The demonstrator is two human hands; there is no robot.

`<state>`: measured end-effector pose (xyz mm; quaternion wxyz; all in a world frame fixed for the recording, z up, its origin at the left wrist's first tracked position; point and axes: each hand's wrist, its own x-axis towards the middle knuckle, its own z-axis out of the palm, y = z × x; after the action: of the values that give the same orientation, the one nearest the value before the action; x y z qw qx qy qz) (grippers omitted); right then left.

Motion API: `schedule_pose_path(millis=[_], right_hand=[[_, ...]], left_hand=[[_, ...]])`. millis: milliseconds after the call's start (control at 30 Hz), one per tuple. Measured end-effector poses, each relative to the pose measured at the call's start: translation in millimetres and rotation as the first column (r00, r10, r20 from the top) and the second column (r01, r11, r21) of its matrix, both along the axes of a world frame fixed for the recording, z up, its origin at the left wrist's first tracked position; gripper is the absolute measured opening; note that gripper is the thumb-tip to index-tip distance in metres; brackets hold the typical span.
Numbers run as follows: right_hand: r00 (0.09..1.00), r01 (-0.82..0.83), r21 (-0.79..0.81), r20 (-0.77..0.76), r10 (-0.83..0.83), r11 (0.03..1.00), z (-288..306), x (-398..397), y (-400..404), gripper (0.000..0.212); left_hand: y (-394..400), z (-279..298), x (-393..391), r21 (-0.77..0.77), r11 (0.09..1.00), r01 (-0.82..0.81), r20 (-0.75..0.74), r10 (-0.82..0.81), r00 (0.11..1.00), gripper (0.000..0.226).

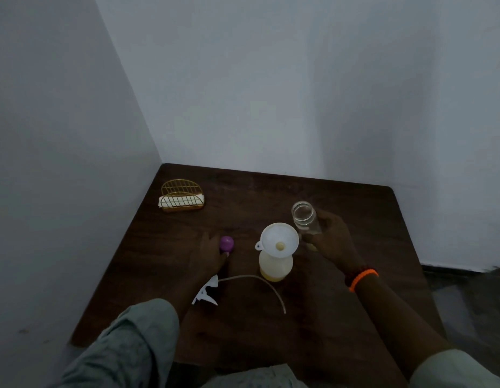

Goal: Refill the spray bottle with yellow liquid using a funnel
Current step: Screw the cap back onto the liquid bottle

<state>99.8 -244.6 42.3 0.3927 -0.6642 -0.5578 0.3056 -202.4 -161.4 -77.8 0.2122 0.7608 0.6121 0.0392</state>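
The right hand [331, 242] is wrapped around a clear glass jar [305, 218], holding it tilted just above and to the right of the funnel, its open mouth facing up toward the camera; the jar looks nearly empty, with only a faint yellowish trace low inside near the fingers. An orange bracelet [363, 278] circles that wrist. The left hand [208, 254] lies on the bench [341, 317], fingers loosely extended and touching a purple cap [226, 244] at their tips; it grips nothing. Between the two hands stands the spray bottle [276, 266], upright with its top off, holding pale yellow liquid that shows deepest in colour at the base. A white funnel [279, 240] sits in its neck, a little yellow visible at the funnel's throat. The bottle is just left of the right hand and well apart from the left. Nearer the person, the white trigger sprayer [206, 292] lies on its side on the bench, its thin dip tube [260, 281] curving off to the right in front of the bottle. At the far left corner sits a gold wire holder [182, 195] with white paper napkins in it.
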Motion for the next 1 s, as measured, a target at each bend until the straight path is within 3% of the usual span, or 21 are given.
schedule_pose_path(millis=[200,400,533,600,767,900,1000], right_hand=[[0.999,0.032,-0.021,-0.021,-0.032,0.999,-0.9,3.9,0.0,0.055],[0.997,0.079,-0.052,0.005,-0.079,0.996,-9.9,10.7,1.9,0.060],[0.994,0.106,-0.052,-0.005,-0.106,0.993,-9.3,12.9,2.4,0.058],[0.993,0.109,-0.034,-0.030,-0.110,0.993,-3.9,12.2,1.3,0.054],[0.989,0.113,0.031,-0.098,-0.109,0.993,2.1,10.9,0.9,0.050],[0.992,0.096,0.053,-0.090,-0.091,0.994,5.9,9.8,2.0,0.047],[0.990,0.090,0.067,-0.112,-0.082,0.994,12.2,9.1,0.7,0.037]], left_hand=[[8.9,-5.7,13.3,0.026,0.998,0.055,-0.064,-0.053,0.997,0.061],[15.6,-8.9,14.4,0.032,0.998,0.058,-0.052,-0.057,0.997,0.037],[27.7,22.3,25.1,-0.008,1.000,0.000,0.014,0.000,1.000,0.033],[34.6,51.4,36.8,0.013,1.000,-0.010,0.144,0.008,0.990,0.042],[37.0,139.8,82.4,0.280,0.952,0.126,0.457,-0.247,0.854,0.053],[20.4,191.2,116.0,0.379,0.883,0.278,0.496,-0.448,0.744,0.049],[17.1,196.2,130.0,0.402,0.840,0.364,0.448,-0.527,0.723,0.051]])
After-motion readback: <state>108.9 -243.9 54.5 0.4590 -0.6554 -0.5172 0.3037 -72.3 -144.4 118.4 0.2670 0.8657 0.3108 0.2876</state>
